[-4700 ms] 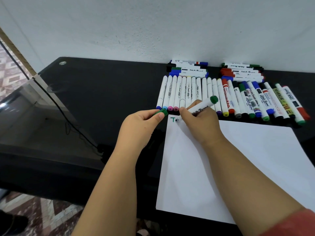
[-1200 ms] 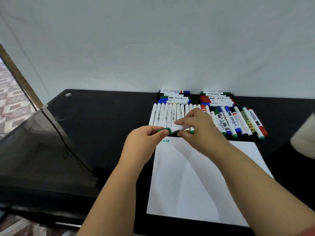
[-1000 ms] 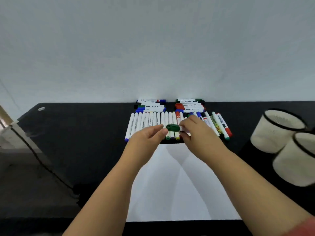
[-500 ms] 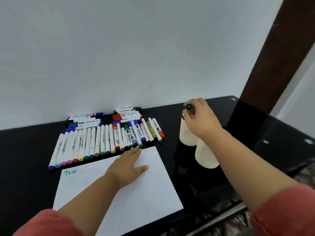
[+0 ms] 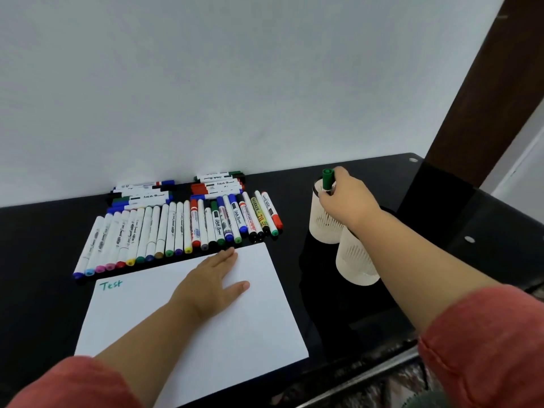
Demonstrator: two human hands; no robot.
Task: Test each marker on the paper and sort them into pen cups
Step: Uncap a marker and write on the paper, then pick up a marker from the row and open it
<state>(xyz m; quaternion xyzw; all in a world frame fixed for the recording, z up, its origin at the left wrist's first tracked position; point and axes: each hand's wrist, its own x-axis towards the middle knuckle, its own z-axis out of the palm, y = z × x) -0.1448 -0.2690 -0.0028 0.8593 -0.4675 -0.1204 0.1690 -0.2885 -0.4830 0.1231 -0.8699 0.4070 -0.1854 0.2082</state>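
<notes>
My right hand (image 5: pixel 348 197) grips a green-capped marker (image 5: pixel 327 178), cap up, with its lower part inside the far white pen cup (image 5: pixel 322 228). A second white pen cup (image 5: pixel 354 265) stands nearer, partly behind my right forearm. My left hand (image 5: pixel 213 279) lies flat with straight fingers on the white paper (image 5: pixel 235 328), which bears the word "Test" in green at its top left. A row of several capped markers (image 5: pixel 176 231) lies on the black table beyond the paper.
More markers lie stacked in two piles (image 5: pixel 176 191) against the white wall. The black glass table (image 5: pixel 44 245) ends just right of the cups. A dark brown post (image 5: pixel 482 92) rises at the right.
My right hand has lowered the green marker further into the far cup. My left hand stays flat on the paper. Before that, both hands capped the marker and the view swung right.
</notes>
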